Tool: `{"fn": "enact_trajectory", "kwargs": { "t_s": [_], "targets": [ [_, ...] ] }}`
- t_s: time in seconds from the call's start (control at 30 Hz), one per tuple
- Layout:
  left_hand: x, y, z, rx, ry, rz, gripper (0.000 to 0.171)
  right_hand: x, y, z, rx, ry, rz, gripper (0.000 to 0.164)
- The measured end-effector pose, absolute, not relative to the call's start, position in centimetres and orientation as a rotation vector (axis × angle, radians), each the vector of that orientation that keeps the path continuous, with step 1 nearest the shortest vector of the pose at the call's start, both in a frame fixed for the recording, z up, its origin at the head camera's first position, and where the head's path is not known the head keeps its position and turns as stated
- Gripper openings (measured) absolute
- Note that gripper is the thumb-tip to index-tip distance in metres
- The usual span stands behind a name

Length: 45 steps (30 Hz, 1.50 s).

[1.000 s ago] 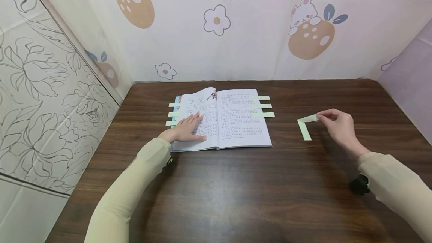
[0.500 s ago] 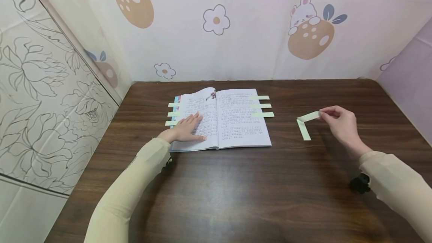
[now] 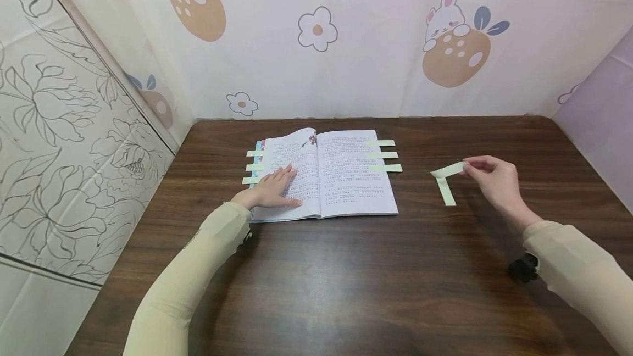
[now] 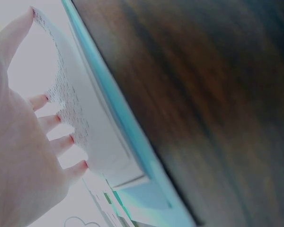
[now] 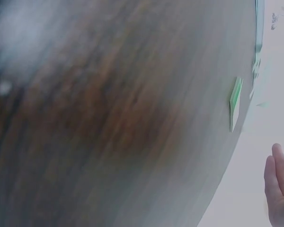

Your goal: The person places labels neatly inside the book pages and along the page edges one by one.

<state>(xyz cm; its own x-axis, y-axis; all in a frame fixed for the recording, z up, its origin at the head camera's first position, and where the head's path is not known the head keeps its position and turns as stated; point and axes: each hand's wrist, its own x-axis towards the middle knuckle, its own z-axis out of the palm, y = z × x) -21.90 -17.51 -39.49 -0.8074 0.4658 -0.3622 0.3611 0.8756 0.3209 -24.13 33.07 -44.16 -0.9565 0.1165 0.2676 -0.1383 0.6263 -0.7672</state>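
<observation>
An open book (image 3: 356,191) lies on the table with printed pages up. My left hand (image 3: 269,188) rests on its left page with the fingers spread; the left wrist view shows the fingertips (image 4: 76,168) along that page. To the right of the book lies a narrow pale green sticky-note pad (image 3: 447,193). Between thumb and forefinger, my right hand (image 3: 494,180) pinches one pale green sticky-note strip (image 3: 449,170) by its right end. The strip's other end overlaps the pad's top in the head view; whether they still touch I cannot tell.
Pale green tabs (image 3: 387,168) stick out from the book's right edge, and more tabs (image 3: 254,167) from its left edge. The dark wooden table (image 3: 316,279) meets a patterned wall covering (image 3: 366,81) at the back. A flower-patterned panel (image 3: 64,125) borders the left side.
The strip has lifted from the pad's top and shifted slightly left, its left end now reaching past the pad. My right hand moved a little up, then left. The left hand stayed put.
</observation>
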Motion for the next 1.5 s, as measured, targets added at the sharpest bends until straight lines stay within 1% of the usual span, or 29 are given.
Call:
{"fn": "enact_trajectory", "kwargs": {
  "t_s": [0.23, 0.4, 0.5, 0.6, 0.67, 0.73, 0.93, 1.0, 1.03, 1.17, 1.27, 1.37, 1.5],
  "targets": [
    [-21.9, -17.5, -39.5, 0.608, 2.614, 0.319, 0.089, -24.0, 32.1, -43.5, 0.011, -2.558, 1.408, 0.034],
    [-21.9, -17.5, -39.5, 0.611, 2.612, 0.324, 0.089, -23.1, 30.4, -41.3, 0.011, -2.555, 1.584, 0.032],
    [-21.9, -17.5, -39.4, 0.606, 2.609, 0.326, 0.089, -22.4, 29.1, -39.9, -0.038, -2.545, 1.685, 0.029],
    [-21.9, -17.5, -39.4, 0.602, 2.608, 0.326, 0.089, -21.6, 27.6, -38.3, -0.017, -2.566, 1.693, 0.030],
    [-21.9, -17.5, -39.4, 0.600, 2.609, 0.330, 0.089, -21.4, 27.0, -37.9, -0.005, -2.584, 1.677, 0.032],
    [-21.9, -17.5, -39.4, 0.599, 2.611, 0.331, 0.089, -21.8, 27.0, -38.3, 0.046, -2.593, 1.687, 0.035],
    [-21.9, -17.5, -39.4, 0.599, 2.610, 0.332, 0.088, -24.8, 29.0, -43.0, 0.090, -2.537, 1.798, 0.035],
    [-21.9, -17.5, -39.4, 0.598, 2.609, 0.332, 0.088, -25.3, 29.1, -43.8, 0.151, -2.486, 1.857, 0.036],
    [-21.8, -17.4, -39.4, 0.597, 2.609, 0.335, 0.088, -25.4, 29.0, -43.9, 0.177, -2.472, 1.879, 0.036],
    [-21.8, -17.5, -39.4, 0.599, 2.610, 0.333, 0.088, -24.9, 28.2, -42.4, 0.306, -2.415, 2.072, 0.027],
    [-21.8, -17.5, -39.4, 0.602, 2.609, 0.332, 0.088, -24.6, 27.5, -41.6, 0.332, -2.442, 2.087, 0.023],
    [-21.9, -17.5, -39.5, 0.605, 2.607, 0.329, 0.088, -24.8, 27.4, -41.9, 0.350, -2.489, 2.027, 0.025],
    [-21.8, -17.6, -39.4, 0.606, 2.605, 0.326, 0.088, -25.5, 27.5, -43.3, 0.336, -2.502, 1.942, 0.034]
  ]
}}
